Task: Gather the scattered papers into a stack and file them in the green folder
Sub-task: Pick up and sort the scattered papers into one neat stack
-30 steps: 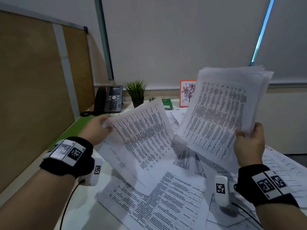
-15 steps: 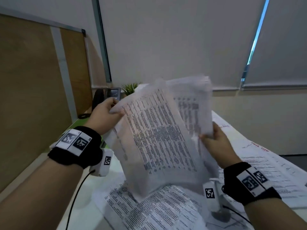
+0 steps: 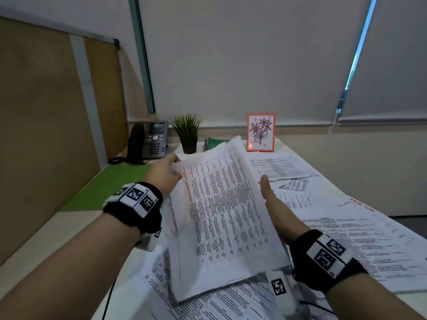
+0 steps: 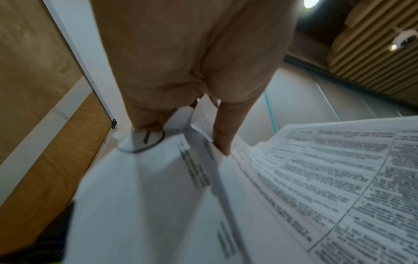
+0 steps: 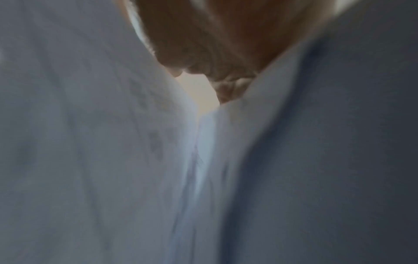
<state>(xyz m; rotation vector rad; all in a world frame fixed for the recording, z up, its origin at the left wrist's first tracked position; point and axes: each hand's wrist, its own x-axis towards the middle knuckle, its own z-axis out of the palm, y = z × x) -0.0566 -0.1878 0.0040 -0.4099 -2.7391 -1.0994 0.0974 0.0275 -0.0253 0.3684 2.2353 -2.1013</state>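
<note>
Behind the white desk point(image 3: 69, 227) hang grey roller blinds point(image 3: 242, 61). Your left hand point(image 3: 163, 173) pinches the far left corner of the bundle of white printed paper sheets point(image 3: 226, 215); your right hand point(image 3: 275, 209) lies flat-fingered along its right edge. Expect light, limp, slippery sheets that fan out below your grip. Support both long edges. Loose printed sheets point(image 3: 346, 232) lie beneath the bundle.

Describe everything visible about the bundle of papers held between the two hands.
The bundle of papers is a loose sheaf of white sheets printed with dense black text in table columns. It is held tilted above the paper-strewn desk, edges uneven and fanned. The left hand pinches its far left corner; the right hand lies flat against its right edge, fingers straight.
</note>
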